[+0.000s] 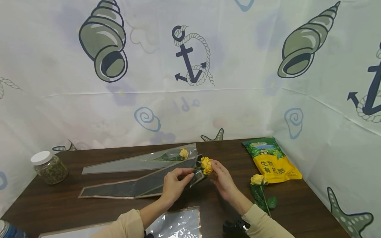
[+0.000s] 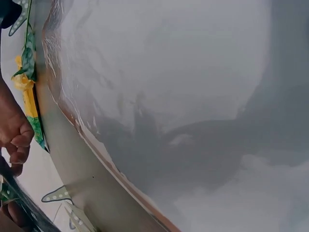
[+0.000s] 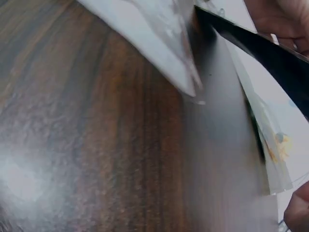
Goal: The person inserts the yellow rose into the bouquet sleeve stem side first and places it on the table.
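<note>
A yellow rose (image 1: pixel 206 165) lies with its head at the wide mouth of a long, tapering clear flower sleeve (image 1: pixel 119 188) with a copper-coloured edge. Its dark leaves are partly inside the plastic. My left hand (image 1: pixel 175 185) pinches the sleeve near its mouth, thumb and forefinger just left of the bloom. From the other side, my right hand (image 1: pixel 224 182) holds the rose at its head with thumb and fingertips. Part of the sleeve shows as a dark strip (image 3: pixel 260 48) in the right wrist view, beside the left hand.
Behind lies another sleeve (image 1: pixel 119 167) with a yellow rose (image 1: pixel 183 153) inside. A loose rose (image 1: pixel 258 180) lies at right, by a green-and-yellow bag (image 1: pixel 276 165). A jar (image 1: pixel 52 168) stands at left, a blue container (image 1: pixel 12 229) front left. Shiny sleeves (image 1: pixel 178 223) lie in front.
</note>
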`<state>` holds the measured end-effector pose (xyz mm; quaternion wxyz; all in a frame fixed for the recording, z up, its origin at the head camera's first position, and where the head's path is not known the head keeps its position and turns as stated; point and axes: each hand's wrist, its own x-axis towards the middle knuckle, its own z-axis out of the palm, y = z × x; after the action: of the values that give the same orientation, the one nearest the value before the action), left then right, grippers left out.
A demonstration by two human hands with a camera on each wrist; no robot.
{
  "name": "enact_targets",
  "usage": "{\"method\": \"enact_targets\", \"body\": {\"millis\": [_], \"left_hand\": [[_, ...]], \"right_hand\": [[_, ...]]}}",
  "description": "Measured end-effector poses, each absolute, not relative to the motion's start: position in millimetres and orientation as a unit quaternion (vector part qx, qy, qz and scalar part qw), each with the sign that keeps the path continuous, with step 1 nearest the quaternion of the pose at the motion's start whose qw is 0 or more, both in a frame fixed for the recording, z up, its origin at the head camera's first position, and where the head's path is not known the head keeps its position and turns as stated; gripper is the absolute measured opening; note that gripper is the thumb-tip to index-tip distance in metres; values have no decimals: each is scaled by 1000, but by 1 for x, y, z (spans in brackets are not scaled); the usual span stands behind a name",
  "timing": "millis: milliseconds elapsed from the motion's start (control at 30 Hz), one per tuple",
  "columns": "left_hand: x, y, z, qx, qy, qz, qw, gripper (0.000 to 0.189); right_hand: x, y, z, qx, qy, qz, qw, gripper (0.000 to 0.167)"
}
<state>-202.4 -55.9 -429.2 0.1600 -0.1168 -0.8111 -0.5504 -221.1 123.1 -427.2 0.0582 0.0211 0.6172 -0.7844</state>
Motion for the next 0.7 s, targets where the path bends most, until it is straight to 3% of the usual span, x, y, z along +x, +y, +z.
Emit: {"method": "enact_targets", "body": {"millis": [233, 400, 700], "left_hand": [[-204, -52, -429, -116, -817, -544, 153, 11], [-207, -52, -429, -111, -816, -546, 155, 10], [-208, -51, -430, -111, -820, -537, 166, 11]], "right_hand": [[-218, 117, -435, 15, 683, -730, -4, 35], [-210, 116, -436, 9, 699, -712, -64, 34], [-196, 110, -437, -26, 726, -687, -1, 39]]}}
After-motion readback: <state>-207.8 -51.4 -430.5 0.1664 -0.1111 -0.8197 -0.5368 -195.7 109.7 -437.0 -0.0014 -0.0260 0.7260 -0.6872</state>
